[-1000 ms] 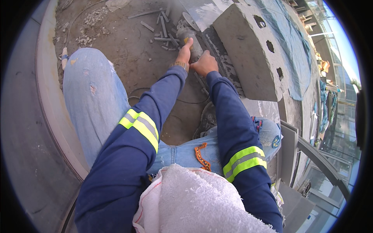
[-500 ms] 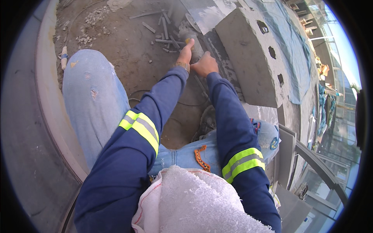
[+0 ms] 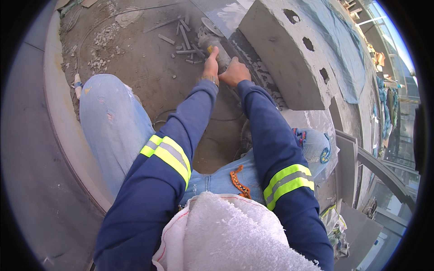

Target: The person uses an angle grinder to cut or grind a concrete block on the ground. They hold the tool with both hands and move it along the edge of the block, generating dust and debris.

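Note:
Both my hands are closed around a dusty angle grinder point(image 3: 222, 58) in front of me. My left hand point(image 3: 211, 67) grips it from the left, with the thumb up along its body. My right hand point(image 3: 235, 72) wraps its near end, close beside the left. At the far end is the round, pale disc point(image 3: 212, 27), next to the edge of a grey slab point(image 3: 231, 16). Whether the disc touches the slab, I cannot tell. Fingers under the tool are hidden.
A grey concrete block point(image 3: 285, 58) with holes stands right of the grinder, beside a blue sheet point(image 3: 341, 58). Cut strips point(image 3: 184, 36) and rubble point(image 3: 101, 58) lie on the dusty ground. A cable point(image 3: 113, 19) with a connector point(image 3: 77, 86) runs at left. Metal framing point(image 3: 384, 174) stands right.
The view has shifted, so the block and grinder sit further left in the picture. The disc shows more clearly. Both hands keep their hold on the grinder.

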A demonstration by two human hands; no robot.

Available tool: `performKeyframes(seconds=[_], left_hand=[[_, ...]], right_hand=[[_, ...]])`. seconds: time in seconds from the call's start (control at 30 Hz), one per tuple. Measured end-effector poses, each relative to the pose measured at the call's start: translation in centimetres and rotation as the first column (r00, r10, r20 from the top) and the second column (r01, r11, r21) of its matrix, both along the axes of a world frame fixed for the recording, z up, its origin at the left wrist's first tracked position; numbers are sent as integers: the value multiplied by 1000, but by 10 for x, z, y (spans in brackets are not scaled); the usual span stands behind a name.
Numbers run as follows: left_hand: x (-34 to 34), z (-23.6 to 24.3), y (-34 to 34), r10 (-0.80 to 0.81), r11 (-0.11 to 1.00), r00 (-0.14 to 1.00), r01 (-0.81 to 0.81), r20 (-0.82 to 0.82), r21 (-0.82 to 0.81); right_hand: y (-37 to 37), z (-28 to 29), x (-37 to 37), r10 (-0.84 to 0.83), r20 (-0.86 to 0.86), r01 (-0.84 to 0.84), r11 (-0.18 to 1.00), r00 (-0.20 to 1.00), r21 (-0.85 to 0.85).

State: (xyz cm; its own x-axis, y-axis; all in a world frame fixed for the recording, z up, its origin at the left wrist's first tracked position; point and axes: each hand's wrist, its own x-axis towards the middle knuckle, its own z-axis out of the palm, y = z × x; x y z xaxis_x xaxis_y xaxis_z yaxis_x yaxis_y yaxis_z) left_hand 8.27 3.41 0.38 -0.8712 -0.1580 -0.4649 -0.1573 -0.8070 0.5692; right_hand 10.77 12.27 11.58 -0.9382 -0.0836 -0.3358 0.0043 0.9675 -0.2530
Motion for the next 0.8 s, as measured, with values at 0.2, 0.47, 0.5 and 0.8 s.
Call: performKeyframes(seconds=[0.2,0.47,0.5,0.8], left_hand=[[3,-3,-1,55,993,998,-52,27,-102],[10,-1,5,1,1000,1000,-1,11,28],[9,-7,3,19,1000,1000,-19,-4,4],[19,0,13,26,1000,999,-26,-33,3]], right_hand=[[4,0,5,4,9,-4,999,1000,-49],[13,-1,13,9,-17,-10,999,1000,-52],[12,-1,15,12,-12,-12,998,1000,-59],[18,-5,17,16,-21,-17,999,1000,-39]])
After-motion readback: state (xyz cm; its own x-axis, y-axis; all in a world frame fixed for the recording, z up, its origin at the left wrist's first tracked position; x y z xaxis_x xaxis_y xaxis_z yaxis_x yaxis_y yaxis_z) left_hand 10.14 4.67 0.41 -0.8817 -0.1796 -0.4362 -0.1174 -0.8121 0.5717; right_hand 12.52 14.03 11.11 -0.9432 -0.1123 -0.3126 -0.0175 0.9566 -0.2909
